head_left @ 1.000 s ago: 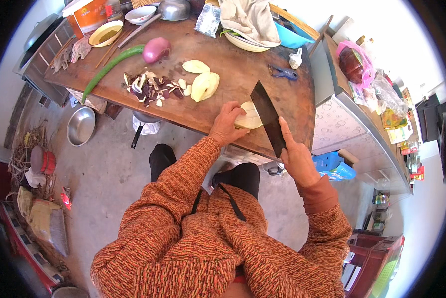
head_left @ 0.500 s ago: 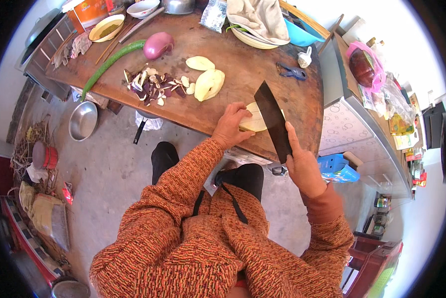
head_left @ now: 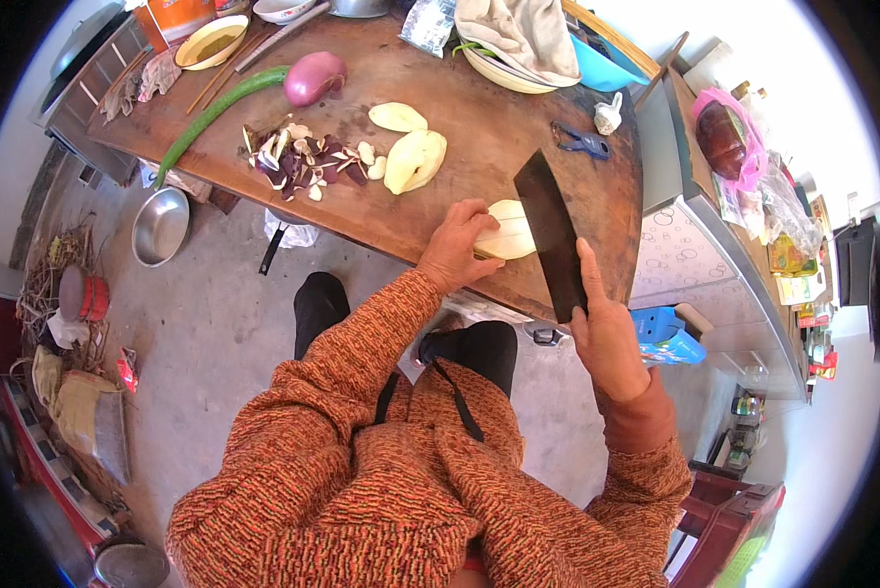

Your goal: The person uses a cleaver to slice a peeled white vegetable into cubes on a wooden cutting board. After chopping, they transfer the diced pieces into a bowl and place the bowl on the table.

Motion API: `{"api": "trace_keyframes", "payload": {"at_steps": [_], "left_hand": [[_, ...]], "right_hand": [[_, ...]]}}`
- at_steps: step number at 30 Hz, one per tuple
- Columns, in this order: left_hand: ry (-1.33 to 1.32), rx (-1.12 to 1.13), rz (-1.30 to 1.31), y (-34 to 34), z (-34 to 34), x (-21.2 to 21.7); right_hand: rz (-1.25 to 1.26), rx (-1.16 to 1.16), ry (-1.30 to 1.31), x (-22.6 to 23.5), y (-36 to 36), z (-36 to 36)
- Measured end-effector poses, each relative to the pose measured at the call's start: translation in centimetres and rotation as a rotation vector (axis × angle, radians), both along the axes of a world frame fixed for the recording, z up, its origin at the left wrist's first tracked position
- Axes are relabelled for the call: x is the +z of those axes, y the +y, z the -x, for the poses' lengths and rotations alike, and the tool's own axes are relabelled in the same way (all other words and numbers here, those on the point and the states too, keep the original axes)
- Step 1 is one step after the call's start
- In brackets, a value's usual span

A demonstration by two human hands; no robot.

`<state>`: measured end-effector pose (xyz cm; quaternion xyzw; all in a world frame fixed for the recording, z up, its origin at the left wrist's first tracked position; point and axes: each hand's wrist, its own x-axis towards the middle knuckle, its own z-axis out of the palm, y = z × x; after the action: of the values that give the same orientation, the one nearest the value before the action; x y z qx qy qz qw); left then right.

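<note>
Cleaver poised over a pale vegetable piece on a wooden table

The left hand [head_left: 457,252] presses the pale vegetable piece [head_left: 507,235] against the wooden table [head_left: 479,127]; the right hand [head_left: 605,333] grips a dark cleaver [head_left: 551,231], its blade just right of the left fingers. Beyond the grip lie two peeled halves [head_left: 413,157], purple peelings [head_left: 303,162], a red onion [head_left: 315,76] and a green cucumber [head_left: 215,113].

Pale peeled veg half [head_left: 511,233], dark cleaver [head_left: 552,233] blade against it.

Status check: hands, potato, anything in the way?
Left hand pins potato. Right hand grips cleaver, blade against potato. Slices and peelings lie clear.
</note>
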<state>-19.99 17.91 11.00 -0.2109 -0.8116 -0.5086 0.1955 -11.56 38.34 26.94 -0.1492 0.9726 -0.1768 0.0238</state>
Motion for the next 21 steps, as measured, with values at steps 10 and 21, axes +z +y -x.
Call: {"api": "trace_keyframes", "payload": {"at_steps": [10, 21], "left_hand": [[0.003, -0.003, -0.003, 0.1, -0.1, 0.6], [0.009, 0.004, -0.010, 0.0, -0.3, 0.4]], "right_hand": [[0.005, -0.015, -0.024, -1.2, 0.1, -0.4], [-0.071, 0.119, 0.047, -1.2, 0.6, 0.3]]}}
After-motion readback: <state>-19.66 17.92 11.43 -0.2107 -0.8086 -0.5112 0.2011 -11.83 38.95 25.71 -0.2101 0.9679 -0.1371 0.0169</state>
